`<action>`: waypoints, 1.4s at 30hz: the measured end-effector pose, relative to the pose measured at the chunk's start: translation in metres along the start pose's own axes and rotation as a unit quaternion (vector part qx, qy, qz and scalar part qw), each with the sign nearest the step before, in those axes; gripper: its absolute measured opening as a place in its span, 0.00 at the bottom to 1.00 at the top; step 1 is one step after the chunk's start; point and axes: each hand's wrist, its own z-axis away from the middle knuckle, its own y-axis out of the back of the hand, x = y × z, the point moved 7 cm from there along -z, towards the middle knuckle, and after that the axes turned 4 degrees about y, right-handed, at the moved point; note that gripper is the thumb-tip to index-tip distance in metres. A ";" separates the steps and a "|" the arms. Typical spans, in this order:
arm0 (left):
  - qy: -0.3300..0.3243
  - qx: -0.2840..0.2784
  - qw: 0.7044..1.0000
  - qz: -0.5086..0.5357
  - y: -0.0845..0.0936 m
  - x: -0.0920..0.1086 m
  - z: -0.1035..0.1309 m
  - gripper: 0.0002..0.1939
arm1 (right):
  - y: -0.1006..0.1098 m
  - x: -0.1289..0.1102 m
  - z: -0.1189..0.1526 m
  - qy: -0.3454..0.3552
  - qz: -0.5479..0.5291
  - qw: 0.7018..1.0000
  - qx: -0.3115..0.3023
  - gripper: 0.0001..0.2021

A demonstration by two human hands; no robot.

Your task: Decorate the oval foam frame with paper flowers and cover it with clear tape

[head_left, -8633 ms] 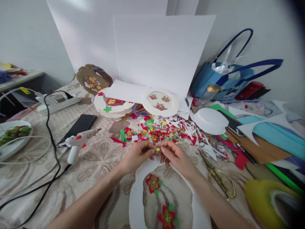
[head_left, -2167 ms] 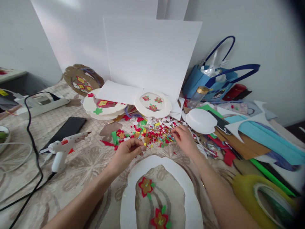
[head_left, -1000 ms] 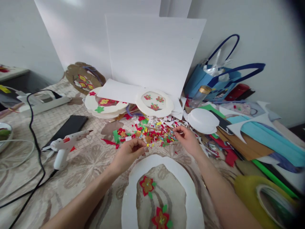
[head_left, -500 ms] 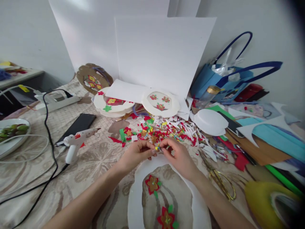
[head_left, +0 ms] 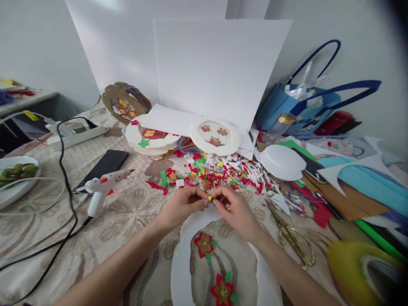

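Note:
Between the fingertips of both hands is a tiny yellow paper piece [head_left: 210, 198]. My left hand [head_left: 188, 203] pinches it from one side, and my right hand [head_left: 234, 209] pinches from the other; the fingers hide most of it. Just below the hands lies a white scalloped frame [head_left: 181, 263] with a see-through middle. On that middle sit two red and brown paper flowers, an upper flower [head_left: 204, 245] and a lower flower [head_left: 222, 291], with green leaves. Beyond my fingertips spreads a heap of red, white, green and yellow paper scraps [head_left: 223, 175].
A white glue gun [head_left: 101, 193] lies left beside a black phone [head_left: 110, 163], with cables trailing. Gold scissors [head_left: 295, 242] and a yellow tape roll [head_left: 347, 267] are at right. Finished-looking discs [head_left: 234, 148] and a blue bag [head_left: 274, 106] stand behind.
Both hands stay over the frame's far edge, with the fingertips shifting slightly around the yellow piece. The view has tilted a little; nothing else has visibly moved.

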 end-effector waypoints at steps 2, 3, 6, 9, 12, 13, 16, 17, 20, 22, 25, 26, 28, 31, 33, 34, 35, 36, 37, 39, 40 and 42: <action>0.002 -0.001 1.000 -0.007 0.000 0.000 0.000 0.13 | -0.002 0.009 0.001 -0.040 -0.065 0.997 -0.004 0.04; 0.003 0.000 1.000 -0.008 0.000 0.000 0.000 0.13 | -0.003 0.013 0.001 -0.059 -0.096 0.994 -0.005 0.04; 0.009 0.013 1.000 -0.007 0.002 0.000 -0.001 0.12 | -0.006 0.023 0.001 -0.105 -0.166 0.981 -0.010 0.03; 0.015 0.021 1.000 0.000 0.004 -0.001 -0.001 0.12 | -0.006 0.026 0.001 -0.119 -0.195 0.974 -0.009 0.04; 0.013 0.027 1.000 0.008 0.006 -0.001 -0.002 0.12 | -0.007 0.025 0.001 -0.117 -0.198 0.973 -0.011 0.04; 0.012 0.028 0.999 0.009 0.006 -0.001 -0.002 0.12 | -0.007 0.024 0.002 -0.116 -0.196 0.974 -0.013 0.03; 0.017 0.026 0.999 0.006 0.005 -0.001 -0.001 0.11 | -0.008 0.022 0.002 -0.106 -0.184 0.977 -0.008 0.03; 0.019 0.024 1.000 0.005 0.005 -0.001 -0.001 0.11 | -0.008 0.021 0.002 -0.099 -0.178 0.979 -0.005 0.03; 0.020 0.014 1.000 0.002 0.004 -0.001 0.000 0.10 | -0.008 0.017 0.002 -0.080 -0.150 0.985 0.001 0.05; 0.014 0.010 1.000 -0.006 0.004 -0.002 0.000 0.10 | -0.008 0.016 0.003 -0.076 -0.140 0.987 -0.001 0.06; 0.012 0.006 0.999 -0.032 0.005 -0.003 -0.001 0.10 | -0.009 0.016 0.003 -0.077 -0.157 0.985 -0.009 0.06; 0.014 0.002 0.999 -0.039 0.005 -0.003 -0.001 0.10 | -0.010 0.017 0.003 -0.078 -0.167 0.983 -0.014 0.06; 0.018 -0.009 0.999 -0.043 0.003 -0.003 -0.002 0.09 | -0.011 0.017 0.003 -0.078 -0.185 0.979 -0.027 0.06; 0.022 -0.020 0.999 -0.043 0.001 -0.003 -0.002 0.08 | -0.012 0.017 0.003 -0.080 -0.210 0.973 -0.045 0.06; 0.021 -0.021 0.999 -0.045 0.001 -0.002 -0.002 0.08 | -0.013 0.018 0.003 -0.086 -0.226 0.969 -0.049 0.06; 0.019 -0.021 0.999 -0.046 0.001 -0.001 -0.001 0.07 | -0.013 0.019 0.003 -0.091 -0.235 0.967 -0.049 0.06; 0.018 -0.022 0.998 -0.047 0.000 -0.001 -0.001 0.07 | -0.014 0.020 0.003 -0.096 -0.243 0.964 -0.050 0.05; 0.017 -0.024 0.998 -0.049 0.000 -0.001 -0.001 0.07 | -0.014 0.021 0.003 -0.102 -0.251 0.961 -0.050 0.05; 0.016 -0.026 0.998 -0.051 0.000 -0.001 -0.001 0.06 | -0.015 0.022 0.004 -0.108 -0.258 0.959 -0.050 0.05; 0.015 -0.031 0.998 -0.053 0.000 -0.001 -0.002 0.06 | -0.016 0.024 0.004 -0.117 -0.268 0.955 -0.049 0.06; 0.015 -0.032 0.998 -0.053 0.000 -0.001 -0.002 0.06 | -0.016 0.025 0.004 -0.120 -0.271 0.954 -0.049 0.06; 0.013 -0.034 0.998 -0.052 0.000 -0.001 -0.002 0.06 | -0.016 0.025 0.004 -0.123 -0.274 0.953 -0.044 0.05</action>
